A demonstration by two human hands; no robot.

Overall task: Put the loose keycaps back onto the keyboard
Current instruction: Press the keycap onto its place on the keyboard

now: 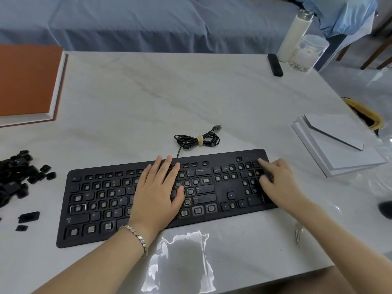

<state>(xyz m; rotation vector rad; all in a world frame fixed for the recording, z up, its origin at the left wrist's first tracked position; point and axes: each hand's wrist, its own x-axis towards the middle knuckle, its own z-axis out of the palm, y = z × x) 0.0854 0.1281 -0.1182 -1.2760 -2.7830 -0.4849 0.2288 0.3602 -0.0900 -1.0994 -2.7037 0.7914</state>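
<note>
A: Left grip [158, 192]?
B: Flat on the keyboard [224, 194] mid-span, fingers straight and spread, holding nothing.
A: Right grip [277, 179]?
B: Over the number pad at the far right end, index stretched forward, thumb tucked beside a dark cap. Pressing or pinching, cannot tell.
A: Keycaps [19, 177]?
B: Heaped on the worktop [148, 92], well apart to the left of the left grip, past the keyboard's left end. A few strays [28, 217] lying nearer, by its near-left corner.
A: Nearer hand?
B: Left, by far. Right at the opposite end of the board.
A: Long axis?
B: Left to right under both grips, right end swung slightly away. Probably a sideways reach leftward along that axis, then back to an empty socket [198, 210].
A: Feel of things?
B: Caps small, black, matt hard plastic, squarish; likely light and quick to scatter. Sockets square wells with grey rubbery-looking domes. Worktop pale, marbled, glossy, probably slick enough for caps to slide.
</note>
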